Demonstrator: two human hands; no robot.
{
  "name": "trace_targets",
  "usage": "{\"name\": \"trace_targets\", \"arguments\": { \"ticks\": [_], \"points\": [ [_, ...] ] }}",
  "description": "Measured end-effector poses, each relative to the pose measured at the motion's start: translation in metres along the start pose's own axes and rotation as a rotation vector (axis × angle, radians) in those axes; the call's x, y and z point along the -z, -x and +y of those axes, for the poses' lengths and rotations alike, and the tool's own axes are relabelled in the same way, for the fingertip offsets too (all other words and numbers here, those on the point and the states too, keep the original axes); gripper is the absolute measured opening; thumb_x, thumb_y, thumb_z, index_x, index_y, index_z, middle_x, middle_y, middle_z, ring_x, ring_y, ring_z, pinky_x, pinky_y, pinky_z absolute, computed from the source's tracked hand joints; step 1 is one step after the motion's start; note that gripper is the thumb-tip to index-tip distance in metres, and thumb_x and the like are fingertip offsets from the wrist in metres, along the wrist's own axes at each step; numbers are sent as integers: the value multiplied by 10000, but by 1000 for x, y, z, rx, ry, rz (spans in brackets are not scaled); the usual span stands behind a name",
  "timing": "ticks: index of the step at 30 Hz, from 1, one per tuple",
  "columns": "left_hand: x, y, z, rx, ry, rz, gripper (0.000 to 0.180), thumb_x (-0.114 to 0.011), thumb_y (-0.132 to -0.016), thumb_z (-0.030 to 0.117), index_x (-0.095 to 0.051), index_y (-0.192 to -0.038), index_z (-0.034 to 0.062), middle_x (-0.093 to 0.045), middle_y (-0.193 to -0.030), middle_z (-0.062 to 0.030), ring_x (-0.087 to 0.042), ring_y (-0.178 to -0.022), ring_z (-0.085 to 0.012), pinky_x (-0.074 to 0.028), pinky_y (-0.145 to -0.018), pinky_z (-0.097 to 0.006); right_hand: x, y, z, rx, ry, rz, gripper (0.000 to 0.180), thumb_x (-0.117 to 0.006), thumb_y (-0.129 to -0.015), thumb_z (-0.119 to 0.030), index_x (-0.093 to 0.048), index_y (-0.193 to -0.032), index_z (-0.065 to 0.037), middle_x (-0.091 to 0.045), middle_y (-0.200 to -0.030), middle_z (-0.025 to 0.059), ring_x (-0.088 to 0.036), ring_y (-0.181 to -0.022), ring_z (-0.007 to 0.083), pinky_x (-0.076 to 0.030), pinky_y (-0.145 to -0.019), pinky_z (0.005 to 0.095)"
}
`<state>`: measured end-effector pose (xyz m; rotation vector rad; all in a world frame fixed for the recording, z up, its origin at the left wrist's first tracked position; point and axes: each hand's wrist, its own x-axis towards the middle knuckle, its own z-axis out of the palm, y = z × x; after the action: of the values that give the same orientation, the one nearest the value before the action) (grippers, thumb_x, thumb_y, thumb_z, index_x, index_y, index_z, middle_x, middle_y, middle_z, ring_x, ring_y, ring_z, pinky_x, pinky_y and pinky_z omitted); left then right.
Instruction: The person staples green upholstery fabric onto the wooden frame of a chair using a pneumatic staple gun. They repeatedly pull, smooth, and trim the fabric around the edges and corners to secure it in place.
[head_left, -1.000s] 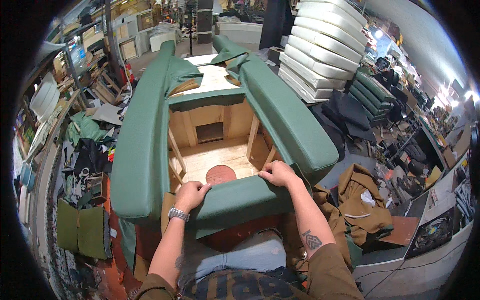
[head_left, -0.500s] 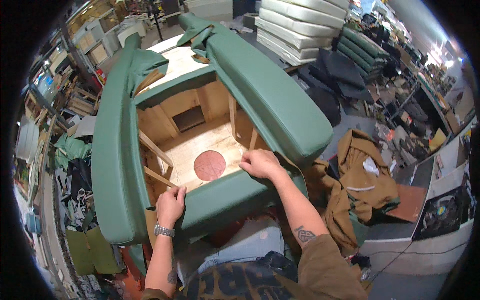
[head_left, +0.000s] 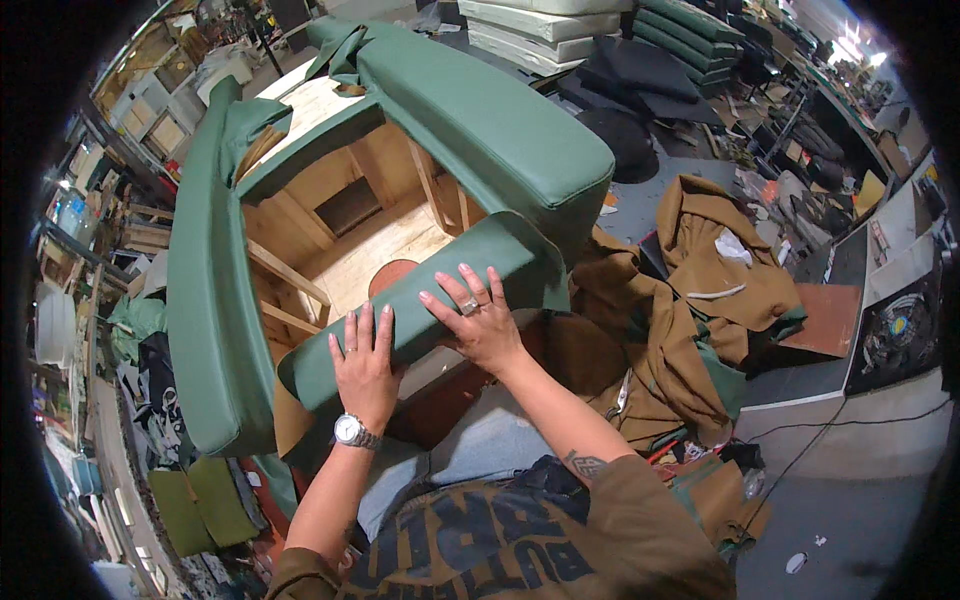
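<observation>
A large armchair frame (head_left: 520,120) stands before me, its thick arms covered in green upholstery. Green covering (head_left: 420,300) with a brown backing lies over its near rail, the loose ends hanging at both sides. My left hand (head_left: 365,365) lies flat on the left part of this covering, fingers stretched out. Farther right, my right hand (head_left: 475,320) rests on the same covering with its fingers spread. Inside the frame, a bare wooden box (head_left: 340,270) shows slats and a round hole (head_left: 392,275), partly hidden by the covering.
A heap of brown and green fabric (head_left: 720,270) lies to the right, beside a box with a fan (head_left: 900,325). White cushions (head_left: 545,40) and green cushions (head_left: 685,40) are stacked at the back. Folded olive pieces (head_left: 205,505) lie at lower left.
Both hands went from gripping the rail's inner edge to lying flat on the covering. The covering now bulges up over the rail and hides part of the round hole. The view has shifted.
</observation>
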<state>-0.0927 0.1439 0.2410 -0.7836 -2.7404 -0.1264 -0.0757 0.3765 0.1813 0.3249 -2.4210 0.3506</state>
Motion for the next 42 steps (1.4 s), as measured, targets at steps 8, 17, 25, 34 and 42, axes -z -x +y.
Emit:
{"name": "trace_targets", "arguments": {
  "ticks": [8, 17, 25, 34, 42],
  "points": [
    [0, -1, 4, 1, -97, 5, 1107, -988, -667, 267, -445, -1628, 192, -468, -1644, -123, -452, -1509, -370, -335, -1226, -658, -6, 10, -5, -33, 38, 140, 989, -871, -768, -368, -415, -1646, -356, -356, -1729, 52, -312, -1587, 362, -251, -1280, 650],
    [8, -76, 26, -69, 299, -165, 762, -762, -985, 451, -490, -1568, 43, -540, -1549, -230, -505, -1442, -404, -363, -1206, -611, 27, 67, 25, -945, -264, 684, 281, -876, -849, -189, -689, -1044, -111, -631, -1335, 183, -583, -1276, 400, -464, -1084, 505],
    [-20, -242, 79, -158, 886, -366, 294, -899, -878, 120, -655, -1008, 21, -749, -965, -65, -740, -895, -152, -600, -776, -320, 32, 92, 41, -1194, -900, 384, 138, -808, -957, -114, -719, -1028, -38, -757, -1024, 52, -681, -949, 118, -556, -835, 308],
    [-45, -273, 60, -27, 1573, -738, 288, -823, -907, -80, -574, -878, 63, -737, -986, -50, -728, -956, -152, -616, -863, -312, 50, 46, 50, -1259, -775, 557, 190, -775, -996, -109, -781, -1171, -35, -786, -1100, 56, -702, -1037, 129, -548, -945, 298],
    [-20, -255, 66, -425, 1310, -546, 174, -702, -932, -68, -815, -1029, 22, -739, -994, -82, -681, -924, -167, -544, -808, -303, 64, 52, 43, -1393, -1246, 587, 373, -704, -1074, -215, -702, -1374, 6, -764, -1274, 94, -665, -1157, 119, -529, -1022, 315]
  ]
}}
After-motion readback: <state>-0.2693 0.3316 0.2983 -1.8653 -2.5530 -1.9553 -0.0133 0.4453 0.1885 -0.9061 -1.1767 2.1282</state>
